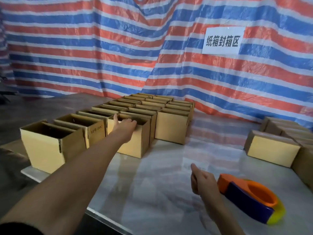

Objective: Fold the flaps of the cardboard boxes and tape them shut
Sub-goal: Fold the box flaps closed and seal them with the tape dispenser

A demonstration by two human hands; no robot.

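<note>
— Nearest you, your right hand [202, 179] hovers over the table [152, 197]. Its fingers are loosely curled, the thumb is up, and it holds nothing.

— The dispenser [250, 197] lies on its side just right of that hand, and you aren't touching it.

— Farther out, your left arm stretches across to an open box [137, 147] in the front line. Your left hand [125, 123] grips its near top edge, fingers hooked over the rim, thumb raised.

— That box stands well apart from your right hand, with bare table between them.

— Beside and behind it, the open boxes [145, 107] stand packed in rows, flaps up.

— Off to your right sit the closed boxes [271, 151], clear of both hands.

— Behind everything hangs the tarp [84, 48], with a sign [222, 40] on it.
</note>
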